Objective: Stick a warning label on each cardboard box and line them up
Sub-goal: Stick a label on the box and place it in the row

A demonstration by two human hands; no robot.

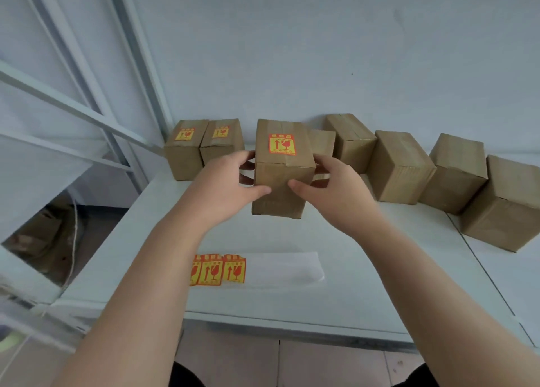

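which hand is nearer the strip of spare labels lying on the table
Left. The left hand grips the held box above the label strip; the right hand sits farther right on that box.

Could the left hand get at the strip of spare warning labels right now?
Probably not at once: the left hand and the right hand both grip the labelled box. The label strip lies bare on the table beneath the left forearm, so once the box is released the way looks free.
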